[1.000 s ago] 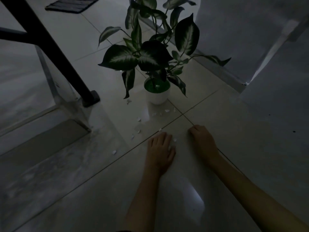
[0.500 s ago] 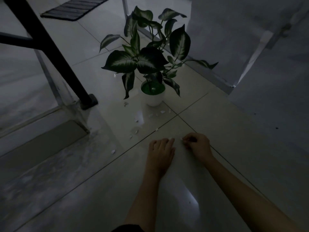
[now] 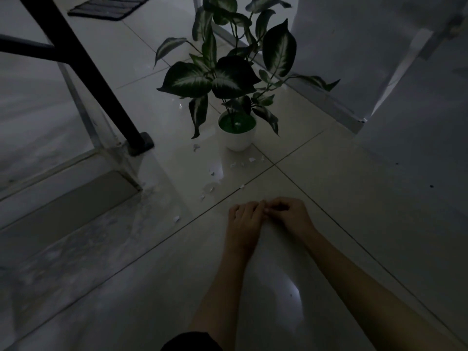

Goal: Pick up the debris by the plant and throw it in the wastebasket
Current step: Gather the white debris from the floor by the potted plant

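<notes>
Since a sec ago your two hands have closed in on each other: the left hand (image 3: 244, 219) lay flat w/ fingers spread on the floor (image 3: 329, 211), the right hand (image 3: 291, 215) sat apart by the tile joint; now both are curled, fingertips touching just below that joint. That reads like you passing or gathering a picked-up scrap between them, so collection has prob. begun but is far from done. Can't tell if either hand actually holds a piece; it's too dark and whatever's between the fingertips is hidden. Left to right, the debris (image 3: 212, 187): one white scrap alone near the left, by the marbled strip; a loose cluster of torn white bits on the glossy tile just above the joint; a few more strung along just in front of the pot (image 3: 238, 140), plus one bit on the green fill inside it. They look thin, flat, paper-like, and small, so expect pinching at edges. The plant (image 3: 228, 77) leaves overhang some pieces. No wastebasket in view.
</notes>
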